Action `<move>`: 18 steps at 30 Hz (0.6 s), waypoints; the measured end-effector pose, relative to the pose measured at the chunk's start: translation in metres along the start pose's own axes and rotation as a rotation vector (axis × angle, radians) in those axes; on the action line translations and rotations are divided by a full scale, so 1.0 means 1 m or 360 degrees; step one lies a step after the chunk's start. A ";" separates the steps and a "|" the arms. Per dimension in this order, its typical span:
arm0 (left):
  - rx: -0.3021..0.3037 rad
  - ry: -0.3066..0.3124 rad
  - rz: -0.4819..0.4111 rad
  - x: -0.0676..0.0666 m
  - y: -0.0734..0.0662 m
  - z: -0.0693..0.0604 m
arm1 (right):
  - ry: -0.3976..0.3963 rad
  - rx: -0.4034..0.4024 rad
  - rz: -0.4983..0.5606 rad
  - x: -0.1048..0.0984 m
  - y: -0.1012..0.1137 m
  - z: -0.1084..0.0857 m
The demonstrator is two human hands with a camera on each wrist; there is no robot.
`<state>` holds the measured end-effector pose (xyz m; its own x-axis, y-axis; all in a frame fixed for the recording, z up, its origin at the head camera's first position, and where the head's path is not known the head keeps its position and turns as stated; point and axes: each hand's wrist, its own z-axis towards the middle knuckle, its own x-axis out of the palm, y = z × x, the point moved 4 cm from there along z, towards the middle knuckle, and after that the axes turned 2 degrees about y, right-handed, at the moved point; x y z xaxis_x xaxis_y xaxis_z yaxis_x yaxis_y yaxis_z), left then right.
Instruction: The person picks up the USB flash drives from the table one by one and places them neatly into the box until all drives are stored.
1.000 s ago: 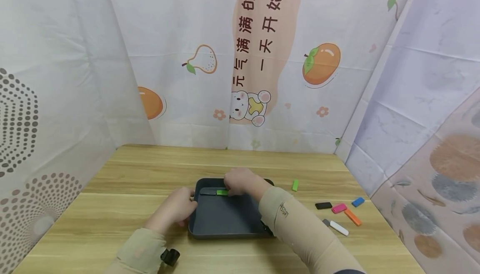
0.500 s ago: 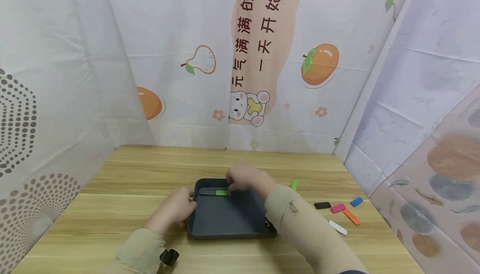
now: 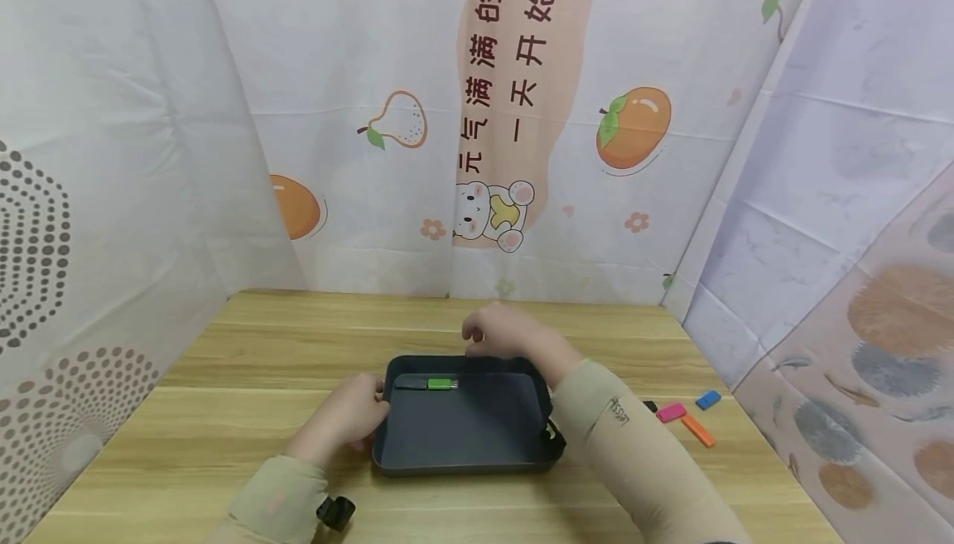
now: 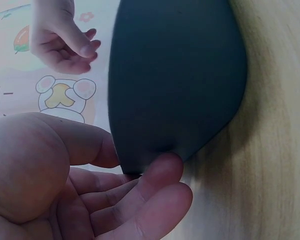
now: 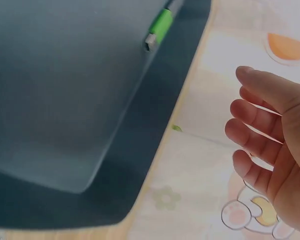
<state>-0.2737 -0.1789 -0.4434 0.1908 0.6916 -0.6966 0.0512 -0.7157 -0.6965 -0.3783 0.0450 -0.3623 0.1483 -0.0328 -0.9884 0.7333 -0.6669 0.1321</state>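
A dark grey tray (image 3: 462, 428) lies on the table. Along its far side, inside, sits a green USB stick (image 3: 440, 384) with its metal plug showing, end to end with a dark grey piece (image 3: 411, 382). My left hand (image 3: 356, 407) grips the tray's left wall, thumb and fingers on either side of the rim, as the left wrist view shows. Over the tray's far right edge hovers my right hand (image 3: 503, 331), fingers loosely bent, nothing between them. The green USB stick (image 5: 161, 26) also shows in the right wrist view, apart from that hand.
To the right of the tray lie small pink (image 3: 672, 413), orange (image 3: 698, 430) and blue (image 3: 708, 399) pieces, with a black one (image 3: 651, 406) partly hidden by the right sleeve. Patterned curtains (image 3: 358, 262) stand behind the wooden table (image 3: 298, 329).
The right hand has let go of the green USB stick and moved up and to the right, uncovering its plug. The right sleeve now hides the white piece. The left hand stays put.
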 end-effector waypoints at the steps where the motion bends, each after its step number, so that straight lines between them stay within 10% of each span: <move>1: 0.0000 0.0000 -0.0001 0.000 0.000 0.000 | -0.0025 -0.0011 0.0006 -0.003 -0.001 -0.002; 18: 0.0008 0.0010 -0.0001 0.000 0.000 0.000 | -0.0265 0.0036 0.0139 -0.032 -0.026 -0.044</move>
<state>-0.2735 -0.1791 -0.4434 0.1968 0.6912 -0.6953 0.0465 -0.7150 -0.6976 -0.3730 0.0963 -0.3309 0.0974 -0.2131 -0.9722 0.7073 -0.6724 0.2182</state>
